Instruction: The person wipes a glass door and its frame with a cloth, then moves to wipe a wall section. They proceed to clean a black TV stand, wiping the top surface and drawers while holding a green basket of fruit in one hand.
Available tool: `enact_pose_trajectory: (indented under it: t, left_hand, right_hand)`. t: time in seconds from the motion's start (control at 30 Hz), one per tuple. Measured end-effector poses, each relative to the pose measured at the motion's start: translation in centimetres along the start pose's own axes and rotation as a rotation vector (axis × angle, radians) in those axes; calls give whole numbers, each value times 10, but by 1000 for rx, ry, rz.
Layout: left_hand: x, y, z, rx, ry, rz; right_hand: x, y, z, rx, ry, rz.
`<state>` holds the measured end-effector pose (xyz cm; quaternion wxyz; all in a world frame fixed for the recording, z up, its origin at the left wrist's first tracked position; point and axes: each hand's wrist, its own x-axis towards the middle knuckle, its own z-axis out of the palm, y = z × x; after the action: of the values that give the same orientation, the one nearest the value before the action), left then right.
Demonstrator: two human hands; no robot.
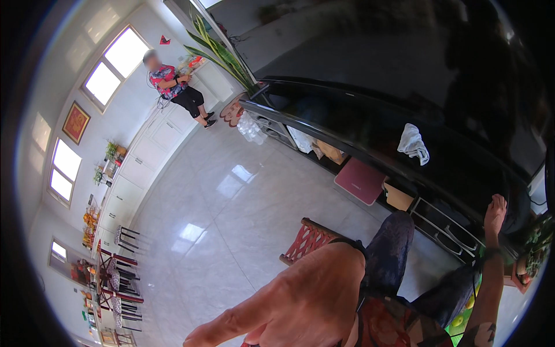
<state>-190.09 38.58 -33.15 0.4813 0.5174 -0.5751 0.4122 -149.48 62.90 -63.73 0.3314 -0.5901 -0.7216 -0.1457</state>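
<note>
My left hand (pixel 303 299) looms large at the bottom, close to the camera. One of its fingers stretches toward the lower left; the others are mostly hidden, and I see nothing held in it. At the far right, my right hand (pixel 495 213) rests on the glossy black top of a TV cabinet (pixel 364 112), with no object visible in it. A crumpled pale cloth (pixel 413 144) lies on that cabinet top, apart from both hands. Behind it rises a large dark television screen (pixel 368 47) with dim reflections.
A maroon flat panel (pixel 360 180) sticks out from the cabinet's lower shelf. A woven stool (pixel 310 243) stands near my knees. Potted plants (pixel 531 256) are at right, beside a snake plant (pixel 221 54) farther left. Across the tiled floor (pixel 208 195), a person (pixel 171 84) stands by white cupboards (pixel 143 152).
</note>
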Motion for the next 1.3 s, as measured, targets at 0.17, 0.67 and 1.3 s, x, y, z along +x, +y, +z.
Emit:
enact_pose_trajectory:
  t: [0.17, 0.67, 1.3]
  left_hand:
    - [3, -6, -4, -3, -13, -29]
    - [-24, -1, -75, -70, 256, -180]
    - [5, 24, -92, 325, 919, -474]
  right_hand:
    - [2, -12, 3, 5, -18, 24]
    - [1, -15, -1, -20, -4, 39]
    - [3, -13, -5, -47, -8, 103]
